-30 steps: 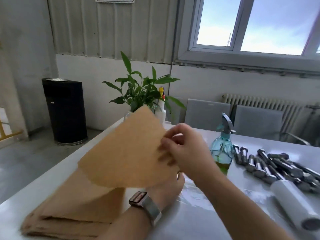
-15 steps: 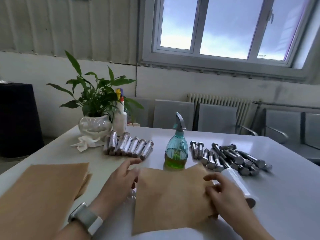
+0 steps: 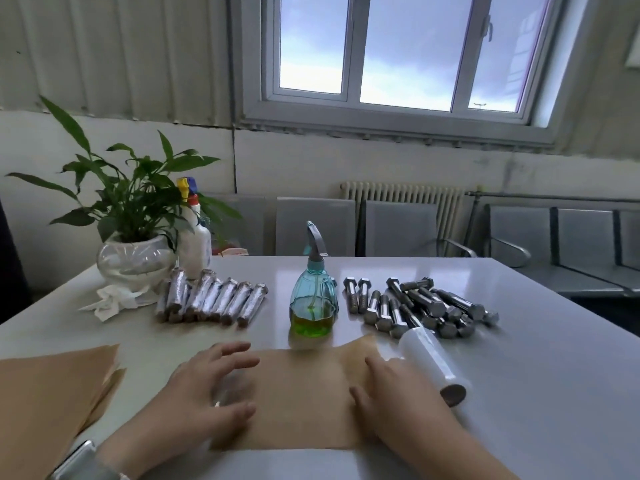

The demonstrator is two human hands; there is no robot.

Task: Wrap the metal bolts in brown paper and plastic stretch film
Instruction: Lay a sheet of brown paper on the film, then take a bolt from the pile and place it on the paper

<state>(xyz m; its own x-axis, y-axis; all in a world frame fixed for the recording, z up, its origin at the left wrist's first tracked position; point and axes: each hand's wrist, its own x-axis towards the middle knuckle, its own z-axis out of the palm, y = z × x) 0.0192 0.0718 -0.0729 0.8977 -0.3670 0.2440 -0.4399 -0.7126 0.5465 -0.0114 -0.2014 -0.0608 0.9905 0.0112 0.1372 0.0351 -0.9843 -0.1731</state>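
Pressing flat on a brown paper sheet (image 3: 304, 396) — left hand (image 3: 204, 386) and right hand (image 3: 391, 393), fingers spread, grasping nothing | sheet lies on the white table (image 3: 536, 393) | stretch film roll (image 3: 433, 365) just beside the right hand | bare bolts (image 3: 419, 310) behind it — wrapped bolts (image 3: 211, 299) far left | spray bottle (image 3: 313, 292) between them | paper stack (image 3: 45, 403) at left

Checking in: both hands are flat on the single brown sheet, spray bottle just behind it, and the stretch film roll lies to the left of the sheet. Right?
Not quite. In the head view the stretch film roll lies to the right of the brown sheet, beside the right hand. The rest holds: the left hand also presses the sheet, and the spray bottle stands just behind it.
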